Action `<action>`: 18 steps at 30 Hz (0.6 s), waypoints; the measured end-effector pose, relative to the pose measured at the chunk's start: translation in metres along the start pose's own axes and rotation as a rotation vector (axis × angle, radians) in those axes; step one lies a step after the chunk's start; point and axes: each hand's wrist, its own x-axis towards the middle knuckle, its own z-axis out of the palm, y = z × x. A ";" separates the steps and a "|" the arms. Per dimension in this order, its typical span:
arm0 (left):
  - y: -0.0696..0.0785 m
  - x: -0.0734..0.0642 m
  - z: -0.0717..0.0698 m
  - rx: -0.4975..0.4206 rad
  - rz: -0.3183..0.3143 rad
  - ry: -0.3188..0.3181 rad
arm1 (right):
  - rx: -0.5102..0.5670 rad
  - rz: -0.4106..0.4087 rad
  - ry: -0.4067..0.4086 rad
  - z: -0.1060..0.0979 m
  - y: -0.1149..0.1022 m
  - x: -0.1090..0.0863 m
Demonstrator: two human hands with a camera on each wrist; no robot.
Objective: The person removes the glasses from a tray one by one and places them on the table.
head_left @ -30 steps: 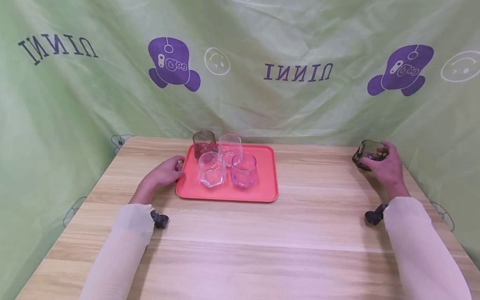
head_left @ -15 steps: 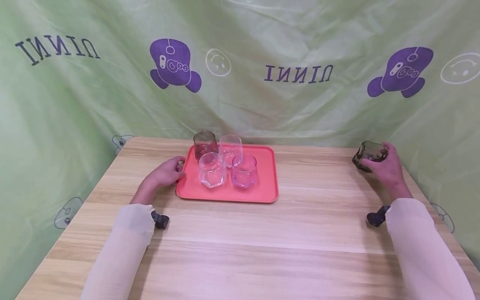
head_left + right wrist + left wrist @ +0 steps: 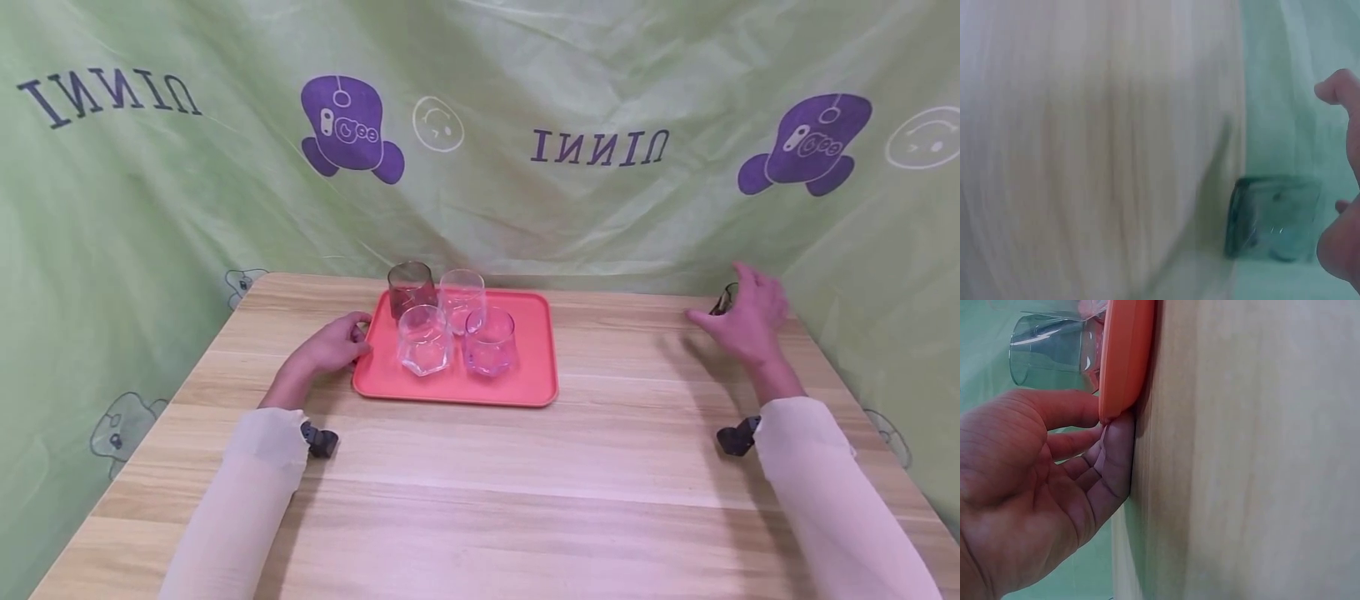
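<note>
A red tray (image 3: 536, 358) lies on the table, bearing a smoky dark glass (image 3: 411, 290), two clear glasses, the front one (image 3: 424, 340) and the back one (image 3: 462, 292), and a pinkish-purple glass (image 3: 490, 342). Its left edge is pinched by my left hand (image 3: 333, 343); the left wrist view has the thumb on the rim and fingers beneath. At the far right, my right hand (image 3: 750, 321) is spread with thumb and fingers apart, holding nothing. Mostly hidden behind it in the head view, a dark green-grey glass (image 3: 1272, 219) stands on the table.
The wooden table (image 3: 480, 475) ends at a green curtain (image 3: 585, 217) with purple prints, which hangs behind it and at both sides. A black wrist camera (image 3: 738, 436) sits at the right sleeve, another at the left.
My right hand has let go of the dark glass, its fingers opening and shifting left and up. The glass stays at the far right. The left hand still holds the tray, unmoved.
</note>
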 end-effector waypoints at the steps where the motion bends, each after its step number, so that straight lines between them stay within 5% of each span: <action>1: 0.000 0.000 0.000 -0.006 0.004 -0.002 | 0.000 -0.012 0.000 0.001 -0.004 0.000; 9: 0.001 0.000 0.000 -0.006 -0.017 0.000 | 0.151 -0.144 -0.060 0.017 -0.050 -0.009; 18: -0.001 0.001 0.000 -0.007 0.002 -0.003 | 0.269 -0.308 -0.271 0.045 -0.102 -0.024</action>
